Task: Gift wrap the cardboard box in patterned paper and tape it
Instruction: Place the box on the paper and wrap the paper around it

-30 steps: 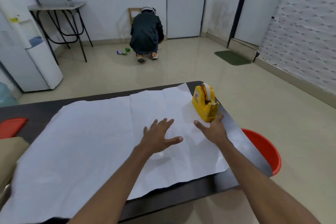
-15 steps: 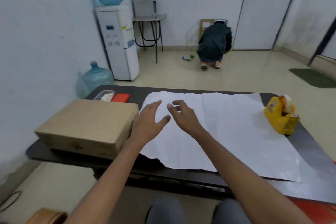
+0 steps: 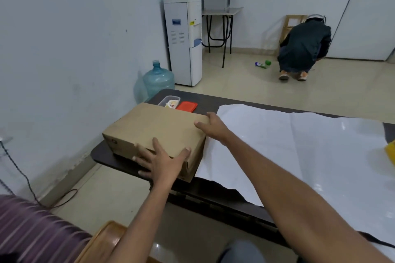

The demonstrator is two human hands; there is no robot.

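We've got the cardboard box (image 3: 158, 130) at the left end of the table (image 3: 102, 156), our left hand (image 3: 162, 162) spread flat on its near side. Just behind the box, a clear tub (image 3: 168, 101) holds something yellowish, with a red lid (image 3: 187, 106) beside it. Our right hand (image 3: 213, 127) curls over the box's far right corner, and white paper (image 3: 299, 151) lies flat from its right edge.

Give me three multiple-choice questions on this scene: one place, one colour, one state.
1. Where is the red lid? A) on the table beyond the box B) on the box's top C) on the floor
2. What colour is the paper's upper side? A) green B) white C) brown
3. The box is: A) taped B) half wrapped C) bare
Answers: 1 A, it lies past the box's far edge; 2 B, the sheet shows plain white; 3 C, only brown cardboard shows.
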